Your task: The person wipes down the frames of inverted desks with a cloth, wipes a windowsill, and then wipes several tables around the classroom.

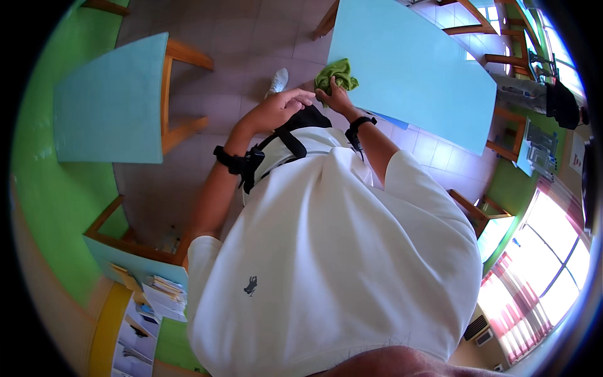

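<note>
step in hand, as judged: handling the green cloth [338,70] at the pale blue surface [414,66], most likely a wipe or a gathering-up. cloth sits at the near-left corner of the surface, bunched, its left part seeming to reach past the left edge above the tiled floor [239,38]. right hand [335,93] is on the near side of the cloth and touching it; thumb and forefinger show, set apart, other fingers mostly hidden. cannot tell whether it pinches a fold or only presses. left hand [292,103] is empty, off the surface beyond the left edge, fingers loosely curved and somewhat spread, tips pointing toward the right hand, near but apart. next move, my reading: it calls for a sure hold on the bunch, then either a flat palm pushing inward from the corner or both hands opening the folds; the left hand is free to help. orientation: crumpled cloth has no true front. long axis is weak, running roughly along the left edge, from the near corner toward the far edge; one loose flap points inward, toward the right end of the surface. exact folds under the fingers not resolvable.
</note>
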`<state>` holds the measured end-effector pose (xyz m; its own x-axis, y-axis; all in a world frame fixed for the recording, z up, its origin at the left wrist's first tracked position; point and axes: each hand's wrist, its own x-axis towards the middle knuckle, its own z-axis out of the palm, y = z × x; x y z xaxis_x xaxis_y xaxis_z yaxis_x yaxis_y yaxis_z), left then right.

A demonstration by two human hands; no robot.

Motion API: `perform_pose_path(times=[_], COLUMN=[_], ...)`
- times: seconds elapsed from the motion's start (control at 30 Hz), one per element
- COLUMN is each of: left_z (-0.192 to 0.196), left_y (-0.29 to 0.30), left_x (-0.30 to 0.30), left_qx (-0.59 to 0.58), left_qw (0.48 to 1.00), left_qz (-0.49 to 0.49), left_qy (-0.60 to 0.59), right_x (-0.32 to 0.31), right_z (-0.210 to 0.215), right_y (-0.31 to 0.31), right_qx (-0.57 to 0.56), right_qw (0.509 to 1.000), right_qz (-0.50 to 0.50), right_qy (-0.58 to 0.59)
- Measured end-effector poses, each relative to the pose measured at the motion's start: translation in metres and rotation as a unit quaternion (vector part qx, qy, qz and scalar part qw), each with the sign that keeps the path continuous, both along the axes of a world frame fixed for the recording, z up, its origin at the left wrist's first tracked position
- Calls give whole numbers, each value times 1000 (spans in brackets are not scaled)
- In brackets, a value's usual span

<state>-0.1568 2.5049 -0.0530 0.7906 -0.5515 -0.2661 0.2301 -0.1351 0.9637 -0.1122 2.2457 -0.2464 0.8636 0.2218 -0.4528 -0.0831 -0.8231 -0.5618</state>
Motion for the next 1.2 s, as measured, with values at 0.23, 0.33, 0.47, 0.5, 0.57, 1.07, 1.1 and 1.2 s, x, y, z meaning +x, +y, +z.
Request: perform_pose_path(times=[0.23,0.33,0.47,0.5,0.57,1.07,1.1,1.2], left_z=[-52,-73,-103,-110,-123,-152,-148,-164], left_y=[-14,-32,-60,-68,-76,-183,-193,-204], left_x=[78,119,176,190,205,224,217,212], left_qx=[127,179,198,200,207,67,50,5], left_qw=[987,969,948,944,937,675,655,644], left_qz=[-88,-141,-161,-186,-144,-659,-670,-671], left_qy=[-33,-98,-190,-183,-241,-324,-345,-367], right_x=[78,101,159,162,177,-26,-38,-44], right_z=[-9,-31,-37,-37,-26,3,4,7], right_y=[14,11,0,-3,1,8,13,36], right_qx=[17,77,101,79,114,126,119,87], right_qw=[997,983,954,950,926,829,815,776], right_qz=[-76,-164,-272,-287,-331,-535,-558,-608], right_qy=[18,-22,-74,-97,-143,-103,-103,-144])
